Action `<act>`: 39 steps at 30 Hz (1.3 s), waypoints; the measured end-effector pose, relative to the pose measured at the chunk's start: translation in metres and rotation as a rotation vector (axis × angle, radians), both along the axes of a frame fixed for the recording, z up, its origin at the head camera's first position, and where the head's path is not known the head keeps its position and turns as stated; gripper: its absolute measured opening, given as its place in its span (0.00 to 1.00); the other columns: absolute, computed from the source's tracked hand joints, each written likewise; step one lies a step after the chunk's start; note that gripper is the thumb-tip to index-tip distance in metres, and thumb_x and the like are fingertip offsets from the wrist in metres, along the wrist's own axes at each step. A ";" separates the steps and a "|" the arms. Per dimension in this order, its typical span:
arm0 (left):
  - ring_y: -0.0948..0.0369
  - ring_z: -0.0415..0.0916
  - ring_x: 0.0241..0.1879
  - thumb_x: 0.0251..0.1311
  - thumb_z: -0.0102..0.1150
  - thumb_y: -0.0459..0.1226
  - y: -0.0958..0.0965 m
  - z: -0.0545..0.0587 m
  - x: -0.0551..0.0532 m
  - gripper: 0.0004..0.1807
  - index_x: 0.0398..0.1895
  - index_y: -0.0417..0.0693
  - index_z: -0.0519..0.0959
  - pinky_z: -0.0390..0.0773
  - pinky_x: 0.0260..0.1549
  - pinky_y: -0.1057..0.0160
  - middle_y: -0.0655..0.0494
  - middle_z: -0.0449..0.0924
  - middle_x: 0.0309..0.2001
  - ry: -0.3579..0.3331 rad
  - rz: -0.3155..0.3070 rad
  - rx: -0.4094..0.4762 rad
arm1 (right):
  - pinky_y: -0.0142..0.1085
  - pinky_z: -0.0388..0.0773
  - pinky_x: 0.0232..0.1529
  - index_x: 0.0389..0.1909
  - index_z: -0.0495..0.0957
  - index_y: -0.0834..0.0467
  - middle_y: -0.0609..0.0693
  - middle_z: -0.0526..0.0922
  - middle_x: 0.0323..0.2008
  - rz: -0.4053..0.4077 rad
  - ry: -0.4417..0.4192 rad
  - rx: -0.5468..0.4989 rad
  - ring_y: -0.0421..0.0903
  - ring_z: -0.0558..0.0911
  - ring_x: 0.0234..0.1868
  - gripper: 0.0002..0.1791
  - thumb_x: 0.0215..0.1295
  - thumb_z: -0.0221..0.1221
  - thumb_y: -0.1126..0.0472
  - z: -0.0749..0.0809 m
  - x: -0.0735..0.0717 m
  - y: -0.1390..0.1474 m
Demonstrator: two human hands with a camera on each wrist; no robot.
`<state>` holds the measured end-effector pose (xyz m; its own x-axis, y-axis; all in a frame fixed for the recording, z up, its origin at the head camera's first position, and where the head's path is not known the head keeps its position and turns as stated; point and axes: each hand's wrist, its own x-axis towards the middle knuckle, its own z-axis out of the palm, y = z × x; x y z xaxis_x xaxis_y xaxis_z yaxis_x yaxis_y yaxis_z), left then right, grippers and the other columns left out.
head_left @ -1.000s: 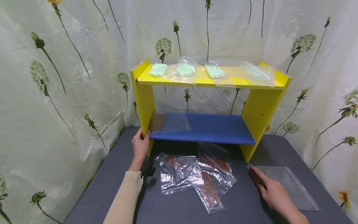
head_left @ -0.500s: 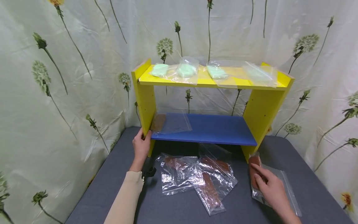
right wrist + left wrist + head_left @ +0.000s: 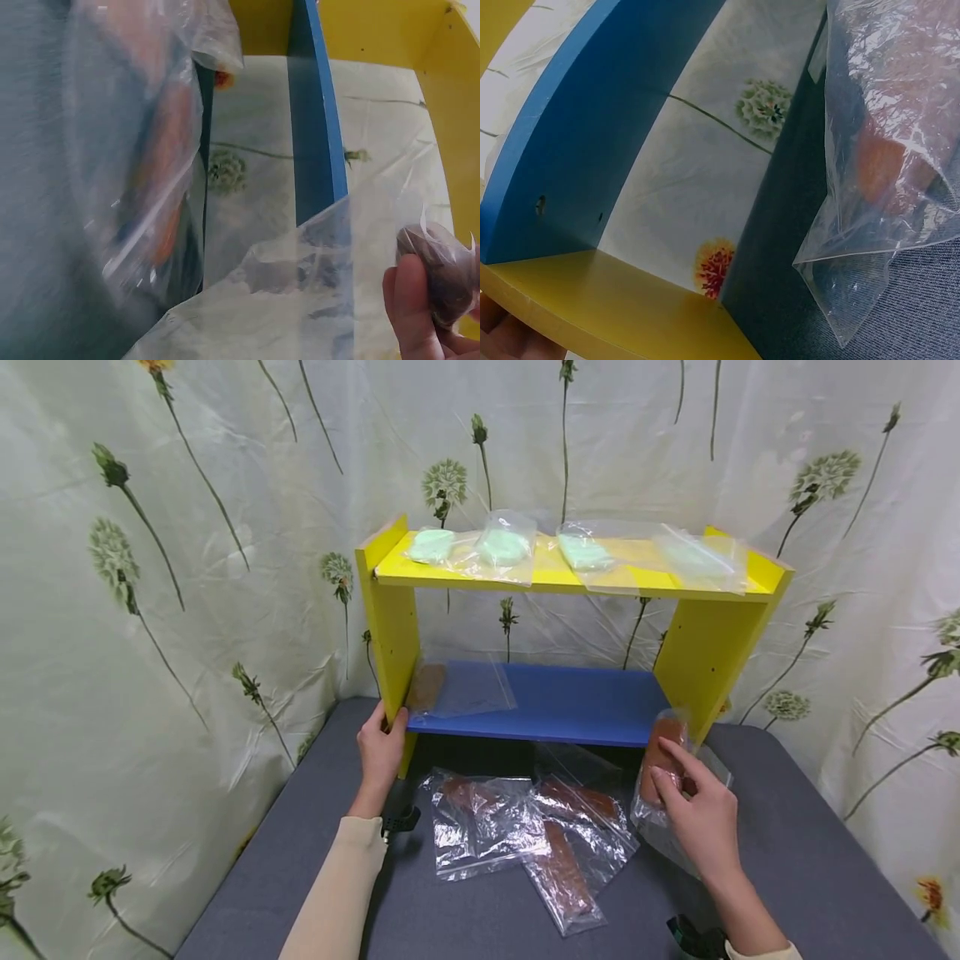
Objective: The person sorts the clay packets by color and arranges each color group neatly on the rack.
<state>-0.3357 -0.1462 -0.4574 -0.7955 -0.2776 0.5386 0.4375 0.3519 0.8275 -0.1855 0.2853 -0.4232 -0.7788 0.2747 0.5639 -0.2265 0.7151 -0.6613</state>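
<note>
My left hand (image 3: 381,753) grips the yellow left side panel (image 3: 390,635) of a two-tier shelf unit, at the height of its blue lower shelf (image 3: 577,693). In the left wrist view, parts of its fingers (image 3: 525,337) show by the yellow edge. Raised off the table, a reddish-brown flat block in a clear zip bag (image 3: 664,739) is held between the thumb and fingers of my right hand (image 3: 705,818), before the right end of the blue shelf. The bag's loose plastic hangs below the hand. Another bagged brown block (image 3: 427,687) lies at the blue shelf's left end.
Several clear bags with brown blocks (image 3: 562,868) lie overlapping on the dark grey table (image 3: 285,877) before the unit. Mint-green pieces in bags (image 3: 504,547) sit along the yellow top shelf (image 3: 540,572). A flower-patterned curtain (image 3: 247,527) hangs behind and at the sides.
My right hand has picked the bagged brown block up from the table on the right and carried it up and left to the blue shelf's right end. The left hand has stayed on the panel.
</note>
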 end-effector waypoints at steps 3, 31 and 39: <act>0.51 0.76 0.35 0.71 0.59 0.45 0.000 0.000 -0.001 0.16 0.55 0.47 0.80 0.76 0.34 0.56 0.45 0.82 0.42 -0.002 -0.008 0.003 | 0.26 0.71 0.24 0.67 0.76 0.43 0.49 0.84 0.45 0.043 0.023 -0.024 0.39 0.77 0.32 0.24 0.72 0.62 0.57 0.006 -0.017 -0.009; 0.49 0.80 0.41 0.71 0.59 0.47 0.003 0.001 -0.004 0.18 0.57 0.48 0.80 0.81 0.43 0.46 0.45 0.82 0.48 -0.015 -0.032 0.016 | 0.41 0.80 0.24 0.71 0.70 0.46 0.54 0.77 0.52 0.553 -0.146 -0.174 0.47 0.86 0.32 0.30 0.70 0.62 0.64 0.045 -0.150 -0.130; 0.50 0.79 0.38 0.71 0.59 0.47 0.000 -0.001 -0.001 0.18 0.57 0.48 0.81 0.80 0.39 0.48 0.45 0.82 0.45 -0.027 -0.022 0.016 | 0.42 0.83 0.26 0.69 0.73 0.50 0.56 0.77 0.51 0.621 -0.180 -0.263 0.49 0.86 0.31 0.30 0.67 0.66 0.65 0.044 -0.168 -0.170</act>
